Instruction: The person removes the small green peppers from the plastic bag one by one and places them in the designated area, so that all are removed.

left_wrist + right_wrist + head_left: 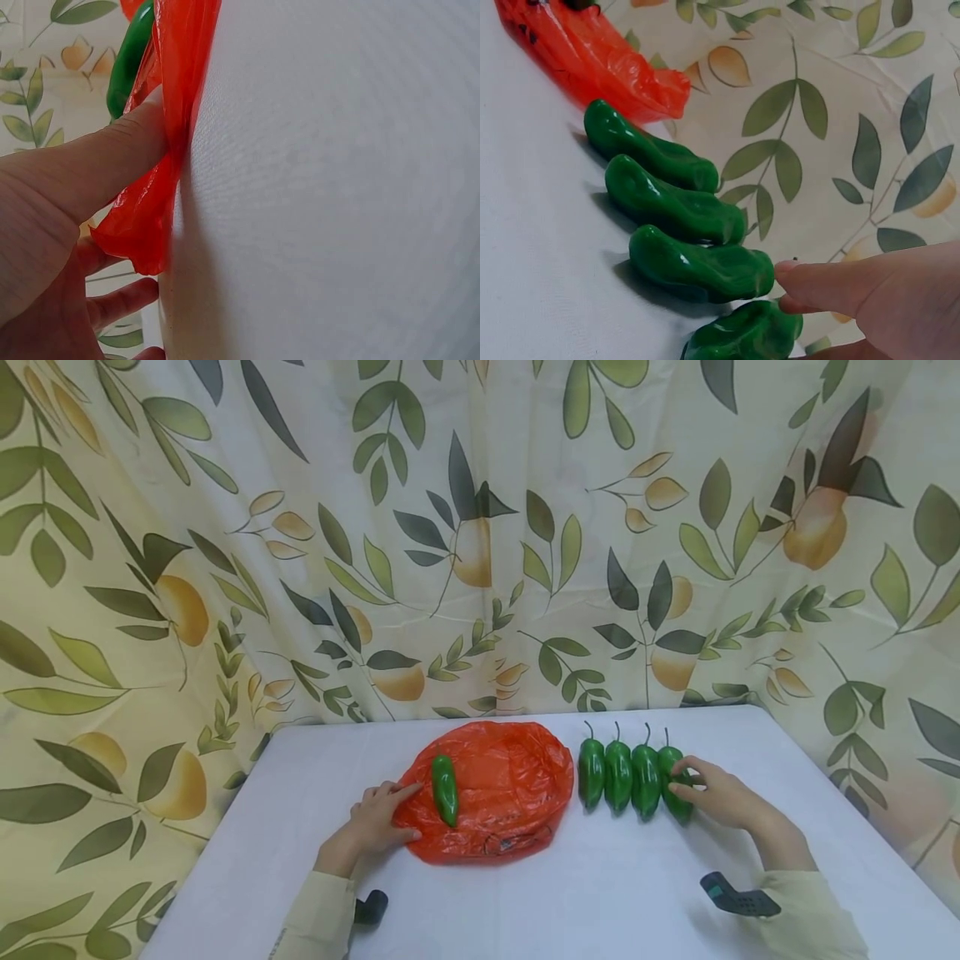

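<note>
Green peppers (618, 777) lie in 2 places: 1 pepper (445, 791) rests on the red plastic bag (517, 777), and 4 line up just right of it on the white table (600, 897), seemingly left to deal with. The left hand (378, 821), fingers loosely spread, touches the bag's left edge; the right hand (723, 793) pinches the rightmost pepper (667, 771), thumb and finger nearly closed

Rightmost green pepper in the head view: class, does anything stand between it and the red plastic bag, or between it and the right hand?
Three other green peppers lie side by side between the rightmost pepper and the red plastic bag; nothing visible blocks the right hand.
</note>
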`<state>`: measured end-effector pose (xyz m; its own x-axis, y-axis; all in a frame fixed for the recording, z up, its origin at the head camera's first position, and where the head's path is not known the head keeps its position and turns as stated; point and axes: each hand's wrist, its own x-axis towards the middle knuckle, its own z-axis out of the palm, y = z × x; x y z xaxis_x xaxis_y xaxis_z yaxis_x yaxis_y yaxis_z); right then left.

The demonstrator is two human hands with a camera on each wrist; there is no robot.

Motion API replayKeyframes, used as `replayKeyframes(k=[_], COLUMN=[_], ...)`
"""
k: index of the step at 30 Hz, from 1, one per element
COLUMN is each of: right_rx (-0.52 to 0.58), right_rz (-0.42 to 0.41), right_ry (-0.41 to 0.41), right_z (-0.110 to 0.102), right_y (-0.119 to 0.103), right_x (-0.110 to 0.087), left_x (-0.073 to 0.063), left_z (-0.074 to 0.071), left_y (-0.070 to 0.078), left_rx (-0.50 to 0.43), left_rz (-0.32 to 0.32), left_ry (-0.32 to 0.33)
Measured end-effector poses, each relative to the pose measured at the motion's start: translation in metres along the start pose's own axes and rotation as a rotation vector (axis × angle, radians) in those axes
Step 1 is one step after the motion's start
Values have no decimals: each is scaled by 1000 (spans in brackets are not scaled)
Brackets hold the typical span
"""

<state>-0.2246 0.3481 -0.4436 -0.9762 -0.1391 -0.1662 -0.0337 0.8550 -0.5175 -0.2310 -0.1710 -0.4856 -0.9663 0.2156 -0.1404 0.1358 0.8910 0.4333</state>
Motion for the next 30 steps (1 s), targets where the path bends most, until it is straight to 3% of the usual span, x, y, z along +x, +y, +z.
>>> replayKeyframes(k=[17,30], right_rx=[-61,-42], right_rz=[75,-42], right_ry=[75,235], right_z=[-10,-2], right_y=[-6,-25], right_x=[-6,-5], left_x=[-1,0], left_z=[-1,-1], left_y=[1,1], left_rx=[-9,-6], left_rz=[-7,-6], left_ry=[-7,-8])
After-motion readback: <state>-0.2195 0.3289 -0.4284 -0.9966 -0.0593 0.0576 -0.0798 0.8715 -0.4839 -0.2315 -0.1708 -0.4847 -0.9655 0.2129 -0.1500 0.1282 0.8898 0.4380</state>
